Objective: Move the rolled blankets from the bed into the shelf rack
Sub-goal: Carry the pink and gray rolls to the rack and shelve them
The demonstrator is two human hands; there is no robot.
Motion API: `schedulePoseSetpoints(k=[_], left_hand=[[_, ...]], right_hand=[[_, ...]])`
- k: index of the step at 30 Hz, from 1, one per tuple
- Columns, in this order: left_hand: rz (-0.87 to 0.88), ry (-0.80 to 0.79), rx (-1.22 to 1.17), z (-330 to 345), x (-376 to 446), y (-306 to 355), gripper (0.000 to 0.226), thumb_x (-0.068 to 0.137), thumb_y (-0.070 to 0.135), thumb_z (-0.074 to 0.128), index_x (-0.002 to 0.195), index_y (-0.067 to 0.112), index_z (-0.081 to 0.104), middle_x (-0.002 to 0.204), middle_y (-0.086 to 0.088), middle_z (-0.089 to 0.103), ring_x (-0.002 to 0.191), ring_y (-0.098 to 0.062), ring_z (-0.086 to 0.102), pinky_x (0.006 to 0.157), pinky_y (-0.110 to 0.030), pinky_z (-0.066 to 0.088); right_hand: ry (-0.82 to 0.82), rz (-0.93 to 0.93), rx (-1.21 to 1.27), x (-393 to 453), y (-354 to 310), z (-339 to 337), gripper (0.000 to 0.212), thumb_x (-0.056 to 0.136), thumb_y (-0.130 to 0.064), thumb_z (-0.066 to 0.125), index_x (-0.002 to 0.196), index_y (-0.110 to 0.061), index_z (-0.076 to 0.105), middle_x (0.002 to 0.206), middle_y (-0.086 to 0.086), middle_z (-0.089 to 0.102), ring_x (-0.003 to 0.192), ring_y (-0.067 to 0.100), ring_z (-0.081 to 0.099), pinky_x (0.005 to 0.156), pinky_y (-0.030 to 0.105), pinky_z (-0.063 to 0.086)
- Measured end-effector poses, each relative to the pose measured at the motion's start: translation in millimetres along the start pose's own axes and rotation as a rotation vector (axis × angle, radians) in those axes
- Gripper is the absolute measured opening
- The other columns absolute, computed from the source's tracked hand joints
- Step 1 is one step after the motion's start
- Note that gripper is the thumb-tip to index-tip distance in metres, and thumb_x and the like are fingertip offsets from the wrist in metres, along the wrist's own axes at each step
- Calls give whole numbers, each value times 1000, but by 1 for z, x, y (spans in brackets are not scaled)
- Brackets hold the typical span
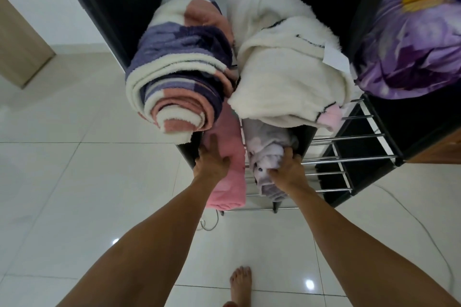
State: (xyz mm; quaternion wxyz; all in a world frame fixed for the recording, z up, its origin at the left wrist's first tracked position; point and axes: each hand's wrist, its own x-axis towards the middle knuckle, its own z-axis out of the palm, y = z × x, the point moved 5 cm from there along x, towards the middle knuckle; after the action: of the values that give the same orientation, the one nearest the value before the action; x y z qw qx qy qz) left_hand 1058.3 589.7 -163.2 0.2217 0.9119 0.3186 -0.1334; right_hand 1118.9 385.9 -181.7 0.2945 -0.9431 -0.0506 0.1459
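Observation:
I look down on a black shelf rack (359, 157) with chrome rails. On its top tier lie a rolled purple, white and pink striped blanket (179, 65) and a rolled white fluffy blanket (284, 62). On a lower tier lie a pink rolled blanket (229, 177) and a pale lilac rolled blanket (269, 154). My left hand (212, 159) rests flat on the left side of the pink blanket, fingers spread. My right hand (287, 169) is closed around the end of the lilac blanket. The bed is out of sight.
A purple floral bundle (414, 40) sits on a black surface at the right. White glossy floor tiles (87, 194) spread around the rack. A wooden door (20, 42) stands at the left. A thin cable (424, 227) trails over the floor. My bare foot (240, 284) is below.

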Motion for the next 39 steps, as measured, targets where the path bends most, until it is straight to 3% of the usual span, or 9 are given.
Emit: schedulePoseSetpoints(k=[4,7,12,14,17,21,29,35,39], left_hand=[[-52,-26,-54,-3,-3,-3,92,88,53,51,153,30,-10,158,-17,17,134,-41,40,106,-47,41],[-112,20,-140,-12,-24,2,93,86,51,57,154,19,2,155,-13,25,137,-35,34,110,-52,34],[130,155,79,-21,-81,22,69,88,22,56,147,12,22,152,-18,25,136,-36,34,107,-57,36],[216,161,145,-17,-113,31,61,90,20,54,144,10,29,150,-16,29,132,-33,42,105,-50,40],[396,97,135,-6,-163,50,41,90,18,52,130,8,50,130,-15,57,111,-30,60,91,-39,52],[608,38,153,5,-234,79,31,89,24,51,112,10,65,110,-17,70,102,-35,65,83,-41,54],[963,-271,376,25,-323,123,29,89,28,51,110,13,64,113,-13,68,103,-31,63,81,-35,51],[1311,-433,434,30,-399,152,45,92,40,57,129,16,58,126,-8,63,112,-25,61,90,-31,48],[1542,-578,408,43,-482,146,42,93,39,56,128,16,59,121,-10,64,105,-22,61,83,-24,46]], right_hand=[[-77,22,-13,-2,-5,-6,68,75,-16,65,133,-9,29,128,19,41,114,41,49,94,40,45],[-64,56,-6,-21,-7,-21,72,76,-17,68,136,-10,28,131,22,40,117,43,51,96,40,45],[-77,32,58,-80,-3,-50,66,80,-16,65,137,-7,33,133,21,44,119,39,49,95,40,45],[-114,58,13,-110,8,-60,57,82,-18,62,133,-7,37,129,18,47,117,37,51,92,39,45],[-167,99,-37,-155,28,-76,41,83,-17,57,122,-7,49,124,17,55,113,34,56,91,38,48],[-155,183,-10,-224,59,-106,41,88,-22,54,125,-5,53,127,15,58,115,31,57,93,34,48],[121,381,205,-359,98,-169,36,87,-29,60,120,-17,54,112,8,63,84,19,57,64,26,43],[431,549,388,-488,95,-187,31,85,-21,64,115,-17,57,97,0,68,76,14,57,61,22,46],[666,711,434,-598,84,-173,30,87,-21,62,115,-16,56,85,-4,64,71,12,57,62,17,47]])
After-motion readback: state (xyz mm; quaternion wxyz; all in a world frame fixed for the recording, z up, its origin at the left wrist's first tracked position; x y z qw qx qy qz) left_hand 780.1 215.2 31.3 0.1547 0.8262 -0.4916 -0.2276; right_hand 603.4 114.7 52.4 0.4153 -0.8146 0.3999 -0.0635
